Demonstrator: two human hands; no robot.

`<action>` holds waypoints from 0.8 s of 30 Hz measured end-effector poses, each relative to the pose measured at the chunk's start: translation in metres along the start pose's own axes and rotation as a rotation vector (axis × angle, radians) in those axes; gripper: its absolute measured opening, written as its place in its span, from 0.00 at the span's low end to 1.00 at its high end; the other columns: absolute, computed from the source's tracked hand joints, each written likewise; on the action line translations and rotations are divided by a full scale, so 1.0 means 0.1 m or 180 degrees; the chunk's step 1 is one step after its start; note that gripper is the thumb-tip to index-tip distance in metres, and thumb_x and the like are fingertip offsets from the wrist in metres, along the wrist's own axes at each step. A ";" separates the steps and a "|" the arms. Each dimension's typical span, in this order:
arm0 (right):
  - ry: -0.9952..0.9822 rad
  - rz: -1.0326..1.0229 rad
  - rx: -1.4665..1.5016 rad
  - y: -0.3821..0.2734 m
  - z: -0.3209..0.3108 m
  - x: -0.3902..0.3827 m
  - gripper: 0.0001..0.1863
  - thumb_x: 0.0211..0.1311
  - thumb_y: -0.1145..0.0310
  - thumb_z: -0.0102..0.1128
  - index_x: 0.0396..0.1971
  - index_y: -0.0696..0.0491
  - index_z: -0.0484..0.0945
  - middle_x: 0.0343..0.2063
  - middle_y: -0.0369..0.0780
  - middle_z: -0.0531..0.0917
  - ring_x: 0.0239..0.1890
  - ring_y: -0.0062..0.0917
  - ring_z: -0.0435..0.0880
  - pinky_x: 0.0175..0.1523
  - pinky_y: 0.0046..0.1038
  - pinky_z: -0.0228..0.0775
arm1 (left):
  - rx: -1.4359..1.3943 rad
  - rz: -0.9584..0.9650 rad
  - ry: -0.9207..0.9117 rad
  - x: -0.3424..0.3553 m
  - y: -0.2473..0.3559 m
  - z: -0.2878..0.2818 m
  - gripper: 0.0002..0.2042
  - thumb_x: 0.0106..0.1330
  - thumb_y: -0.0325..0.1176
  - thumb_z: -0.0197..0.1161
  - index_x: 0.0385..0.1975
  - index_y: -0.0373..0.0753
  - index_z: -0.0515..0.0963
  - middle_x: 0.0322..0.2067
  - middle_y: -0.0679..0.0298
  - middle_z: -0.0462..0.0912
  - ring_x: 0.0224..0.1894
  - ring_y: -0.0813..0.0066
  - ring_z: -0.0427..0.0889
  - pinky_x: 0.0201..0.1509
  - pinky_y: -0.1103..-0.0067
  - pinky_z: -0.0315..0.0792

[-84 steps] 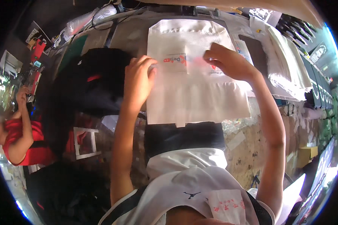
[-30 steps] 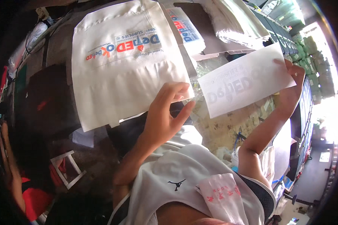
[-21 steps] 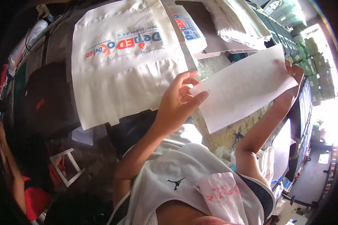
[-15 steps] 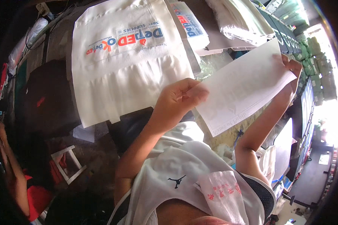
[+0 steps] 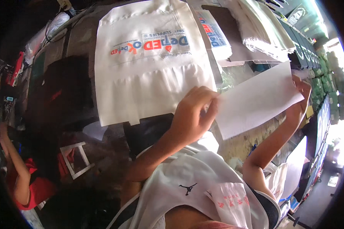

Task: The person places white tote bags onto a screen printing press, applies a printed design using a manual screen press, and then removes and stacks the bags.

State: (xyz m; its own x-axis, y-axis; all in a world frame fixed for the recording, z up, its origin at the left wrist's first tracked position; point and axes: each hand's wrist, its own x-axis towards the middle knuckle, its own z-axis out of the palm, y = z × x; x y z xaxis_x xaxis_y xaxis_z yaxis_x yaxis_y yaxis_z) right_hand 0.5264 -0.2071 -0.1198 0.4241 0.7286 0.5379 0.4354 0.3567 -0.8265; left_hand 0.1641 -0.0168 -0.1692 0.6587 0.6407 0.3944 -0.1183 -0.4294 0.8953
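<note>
A white paper sheet (image 5: 258, 101) is stretched in the air between my two hands, slanting up to the right. My left hand (image 5: 197, 112) pinches its left edge, with the fingertips partly hidden. At the opposite end my right hand (image 5: 301, 95) grips the sheet's right edge, some fingers behind it. A cream cloth bag (image 5: 153, 82) with blue, red and orange print lies flat left of the sheet, on a dark surface. My left hand is just in front of the bag's lower right corner.
Printed sheets in a stack (image 5: 218, 40) lie beside the bag, and folded white cloth (image 5: 263, 32) sits further right. A white frame (image 5: 77, 160) stands at the lower left, near another person's arm (image 5: 21, 175). Green bundles (image 5: 328, 80) are piled at the far right.
The whole view has shifted, so the bag and stacks appear further right. The sheet has tilted, and the faint print seen on it before no longer shows. Both hands keep hold of it.
</note>
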 end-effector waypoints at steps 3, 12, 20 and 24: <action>0.0436 0.0673 -0.0180 0.20 -0.55 -0.23 0.07 0.78 0.70 0.64 0.46 0.52 0.74 0.56 0.43 0.81 0.57 0.29 0.79 0.68 0.34 0.69 | 0.1258 0.0741 0.0401 0.13 -0.09 -0.01 0.14 0.72 0.33 0.70 0.53 0.33 0.83 0.52 0.52 0.84 0.56 0.48 0.81 0.62 0.57 0.75; -0.0600 0.1902 -0.1861 -0.04 -0.13 -0.34 0.05 0.76 0.76 0.58 0.47 0.56 0.76 0.39 0.38 0.82 0.41 0.22 0.81 0.49 0.28 0.74 | 0.2715 0.0586 -0.0283 0.02 -0.17 -0.05 0.37 0.62 0.35 0.76 0.74 0.37 0.72 0.76 0.48 0.67 0.80 0.45 0.64 0.84 0.49 0.55; -0.0903 0.1050 -0.2012 -0.08 1.19 0.24 0.13 0.76 0.75 0.62 0.56 0.54 0.86 0.47 0.44 0.89 0.48 0.29 0.89 0.53 0.33 0.81 | 0.2304 0.0812 -0.0841 -0.13 -0.04 -0.52 0.30 0.62 0.17 0.64 0.66 0.45 0.83 0.71 0.62 0.78 0.78 0.56 0.71 0.83 0.53 0.63; -0.1350 -0.0295 -0.1772 -0.02 1.93 0.57 0.14 0.74 0.76 0.64 0.55 0.50 0.87 0.53 0.43 0.87 0.53 0.39 0.89 0.58 0.36 0.82 | 0.2274 0.0652 -0.1298 -0.30 0.08 -0.78 0.25 0.63 0.16 0.61 0.58 0.46 0.88 0.70 0.64 0.80 0.79 0.61 0.70 0.83 0.49 0.62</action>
State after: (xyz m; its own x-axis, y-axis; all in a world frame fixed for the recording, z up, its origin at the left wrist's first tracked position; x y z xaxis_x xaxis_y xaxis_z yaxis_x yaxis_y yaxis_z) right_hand 0.3960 -0.0536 -0.1193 0.0689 0.9151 0.3974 0.8444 0.1586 -0.5118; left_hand 0.0856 0.0104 -0.1580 0.9081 0.2857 0.3062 0.1431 -0.8988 0.4143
